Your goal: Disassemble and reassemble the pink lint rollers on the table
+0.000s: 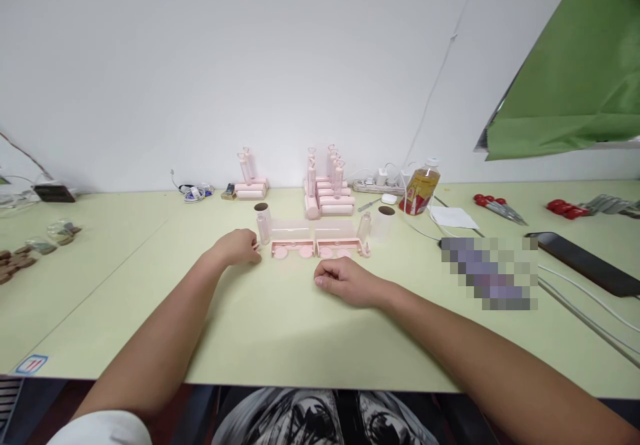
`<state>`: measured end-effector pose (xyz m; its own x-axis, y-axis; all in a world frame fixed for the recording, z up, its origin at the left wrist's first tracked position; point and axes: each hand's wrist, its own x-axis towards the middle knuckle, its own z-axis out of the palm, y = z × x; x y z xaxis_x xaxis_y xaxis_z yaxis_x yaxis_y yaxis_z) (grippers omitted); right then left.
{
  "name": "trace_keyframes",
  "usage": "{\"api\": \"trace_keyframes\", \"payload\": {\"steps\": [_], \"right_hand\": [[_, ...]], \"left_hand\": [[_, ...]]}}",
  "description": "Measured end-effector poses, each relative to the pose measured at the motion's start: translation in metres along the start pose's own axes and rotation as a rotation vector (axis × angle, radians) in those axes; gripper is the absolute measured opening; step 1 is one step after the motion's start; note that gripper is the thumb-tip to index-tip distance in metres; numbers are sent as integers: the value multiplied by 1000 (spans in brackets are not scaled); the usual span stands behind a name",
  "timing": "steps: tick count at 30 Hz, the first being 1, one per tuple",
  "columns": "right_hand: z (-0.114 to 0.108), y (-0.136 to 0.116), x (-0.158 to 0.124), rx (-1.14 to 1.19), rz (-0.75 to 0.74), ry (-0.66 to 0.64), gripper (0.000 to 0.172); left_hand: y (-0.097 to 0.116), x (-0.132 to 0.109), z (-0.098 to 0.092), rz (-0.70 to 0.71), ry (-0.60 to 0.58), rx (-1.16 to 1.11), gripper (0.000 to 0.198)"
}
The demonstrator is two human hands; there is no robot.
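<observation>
My left hand (238, 247) bends down beside the parts, its fingers closed around a small pale pink piece (256, 247) that is mostly hidden. My right hand (347, 281) lies on the table with its fingers curled in, and nothing shows in it. Between and beyond the hands lie two shallow pink trays (293, 245) (340, 243), with flat pink discs (281, 253) at their front. Clear half-round covers (291, 230) rest behind them. Small clear bottles (263, 229) (364, 226) stand at either end. On the right sits a small pink hook-like part (367, 250).
Pink assemblies with upright clear bottles (329, 188) (251, 181) stand by the wall. Two cardboard-edged rolls (384, 223) (261, 211) flank the parts. A drink bottle (420, 188), power strip (380, 186), cables, a phone (585, 263) and red-handled tools (500, 208) lie right.
</observation>
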<state>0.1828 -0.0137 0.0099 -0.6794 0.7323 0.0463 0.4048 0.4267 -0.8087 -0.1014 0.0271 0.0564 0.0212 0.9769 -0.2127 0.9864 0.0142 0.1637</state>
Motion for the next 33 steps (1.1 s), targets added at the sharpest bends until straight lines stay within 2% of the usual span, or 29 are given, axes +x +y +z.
{"api": "trace_keyframes", "payload": {"steps": [5, 8, 11, 13, 15, 17, 18, 20, 21, 23, 25, 28, 33], "right_hand": [[-6, -1, -2, -36, -65, 50, 22], [-18, -8, -6, -124, -177, 221, 24], [-40, -13, -11, -176, -228, 571, 26], [-61, -9, -15, -149, -229, 907, 25], [-85, 5, -18, -144, -236, 1232, 23], [-107, 26, -18, -173, -201, 1415, 22], [-116, 38, -18, -190, -157, 1459, 21], [-127, 62, -17, -191, 2, 1459, 21], [-129, 73, -16, -161, 115, 1403, 21], [-129, 90, -14, -48, 395, 1212, 19], [-125, 100, -11, 30, 513, 1106, 15], [-118, 107, -6, 139, 575, 1021, 17], [-109, 105, 1, 244, 548, 937, 20]], "left_hand": [[-3, 5, 5, 8, -16, -55, 22], [-15, 6, -1, 48, -41, -117, 36], [-33, 6, -11, 94, -45, -230, 44], [-45, 8, -14, 59, -5, -325, 45], [-54, 16, -11, -43, 126, -350, 44], [-60, 26, -4, -166, 314, -296, 37], [-63, 32, 1, -219, 373, -262, 33], [-65, 43, 10, -256, 416, -221, 30], [-66, 47, 15, -259, 419, -208, 30], [-66, 53, 21, -263, 429, -174, 32], [-64, 56, 27, -278, 452, -124, 39], [-61, 58, 33, -293, 488, -50, 49], [-58, 61, 38, -252, 498, 36, 48]]}}
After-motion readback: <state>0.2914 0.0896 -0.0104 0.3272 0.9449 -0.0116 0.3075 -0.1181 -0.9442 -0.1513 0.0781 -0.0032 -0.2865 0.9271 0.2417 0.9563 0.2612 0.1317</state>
